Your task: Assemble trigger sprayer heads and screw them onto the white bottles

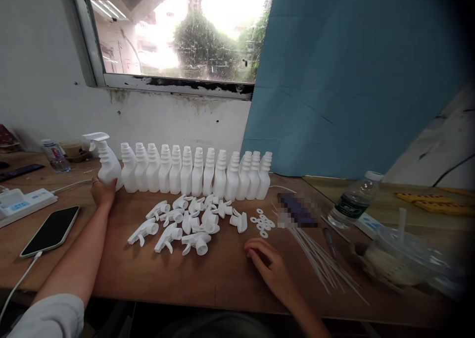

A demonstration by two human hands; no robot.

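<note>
L hand point(103, 191) grips the capped bottle point(107, 165) at its base, far left end of the bottle row point(196, 173), R hand point(267, 264) lies loose & empty near the washers point(262, 222); bottle looks light, thin, squashy plastic, so prob. best held round the body, not the trigger.

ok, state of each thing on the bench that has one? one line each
assembled spray bottle: trigger head fitted, upright, left hand at its base
row of bottles: upright, no heads on
trigger heads: loose, lying in a pile
washers: loose, small cluster
dip tubes: loose, fanned out
phone: screen dark, cable plugged in
water bottle: capped, tilted
right hand: empty, resting on the table
</note>
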